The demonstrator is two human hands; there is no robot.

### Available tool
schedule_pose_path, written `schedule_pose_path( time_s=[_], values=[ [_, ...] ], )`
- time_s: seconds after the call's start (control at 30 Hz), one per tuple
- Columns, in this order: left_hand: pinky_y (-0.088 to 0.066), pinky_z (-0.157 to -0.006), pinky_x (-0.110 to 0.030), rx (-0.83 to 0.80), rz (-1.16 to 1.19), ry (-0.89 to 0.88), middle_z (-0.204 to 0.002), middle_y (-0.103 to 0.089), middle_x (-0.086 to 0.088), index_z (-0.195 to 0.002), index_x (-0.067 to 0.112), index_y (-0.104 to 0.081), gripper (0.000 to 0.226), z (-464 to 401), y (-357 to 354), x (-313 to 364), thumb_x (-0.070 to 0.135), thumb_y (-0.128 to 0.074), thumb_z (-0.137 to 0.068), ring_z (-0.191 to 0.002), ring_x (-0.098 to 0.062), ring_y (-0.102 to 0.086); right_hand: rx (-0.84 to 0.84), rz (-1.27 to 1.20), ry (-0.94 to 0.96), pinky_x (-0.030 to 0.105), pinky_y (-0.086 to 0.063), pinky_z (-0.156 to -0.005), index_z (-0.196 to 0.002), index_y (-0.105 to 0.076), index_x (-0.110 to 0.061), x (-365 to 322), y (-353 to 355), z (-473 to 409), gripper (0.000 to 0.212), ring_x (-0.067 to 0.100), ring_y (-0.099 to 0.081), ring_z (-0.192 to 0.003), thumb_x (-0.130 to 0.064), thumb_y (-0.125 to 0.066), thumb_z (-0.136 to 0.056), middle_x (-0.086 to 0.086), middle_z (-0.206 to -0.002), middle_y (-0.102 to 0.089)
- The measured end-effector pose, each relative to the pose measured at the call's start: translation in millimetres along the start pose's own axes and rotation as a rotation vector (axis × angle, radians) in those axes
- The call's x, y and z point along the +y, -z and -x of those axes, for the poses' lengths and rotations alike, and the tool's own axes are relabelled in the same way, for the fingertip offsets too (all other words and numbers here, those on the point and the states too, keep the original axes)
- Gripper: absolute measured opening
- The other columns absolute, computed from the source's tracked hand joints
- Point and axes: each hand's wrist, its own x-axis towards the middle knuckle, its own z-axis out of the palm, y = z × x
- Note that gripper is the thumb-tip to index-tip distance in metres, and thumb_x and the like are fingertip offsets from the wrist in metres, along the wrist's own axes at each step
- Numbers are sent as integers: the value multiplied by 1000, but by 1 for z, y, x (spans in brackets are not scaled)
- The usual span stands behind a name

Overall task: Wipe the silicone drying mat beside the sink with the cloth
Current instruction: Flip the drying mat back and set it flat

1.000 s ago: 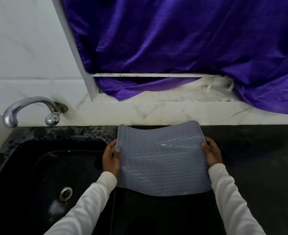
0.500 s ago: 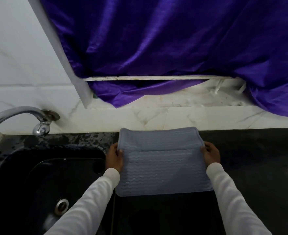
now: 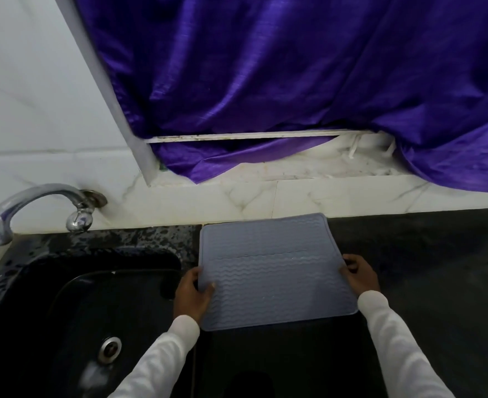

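Note:
A grey silicone drying mat (image 3: 274, 271) with wavy ridges lies almost flat on the black counter (image 3: 426, 268), just right of the sink (image 3: 73, 311). Its far edge reaches the marble backsplash. My left hand (image 3: 192, 294) grips the mat's left edge, thumb on top. My right hand (image 3: 359, 272) pinches the right edge. A faint crease runs across the mat's middle. No cloth is in view.
A chrome tap (image 3: 36, 208) juts from the wall above the black sink, whose drain (image 3: 110, 344) shows at the bottom. Purple fabric (image 3: 294, 76) hangs over the window ledge (image 3: 294, 168) behind the counter. Water spots mark the counter strip behind the sink.
The mat, held bowed up off the counter a second ago, has been lowered and now lies nearly flat. Both hands have stayed on its side edges.

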Motion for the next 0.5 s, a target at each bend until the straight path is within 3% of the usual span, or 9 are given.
schedule_pose_path(
  time_s=[0.17, 0.37, 0.5],
  values=[
    [-41, -94, -26, -72, -179, -105, -131, -51, -11, -131, 19, -55, 53, 15, 0, -7, 6, -70, -82, -119, -28, -54, -156, 137, 59, 30, -40, -81, -127, -53, -22, 9, 7, 19, 42, 28, -57, -99, -4, -59, -89, 9, -110, -60],
    [-38, -99, -27, -113, -278, -149, -136, -46, -14, -139, 12, -50, 57, 13, 2, -6, 4, -66, -85, -123, -30, -51, 23, 77, 2, 32, -44, -80, -118, -65, -16, 16, 5, 37, 42, 27, -57, -88, 9, -55, -85, 9, -91, -58],
    [-35, -99, -23, -114, -276, -147, -137, -44, -8, -140, 18, -48, 59, 17, 1, -6, 6, -66, -85, -124, -26, -50, 105, 58, 36, 31, -42, -82, -115, -67, -13, 14, -1, 47, 41, 24, -55, -90, 10, -51, -86, 11, -98, -61]
  ],
)
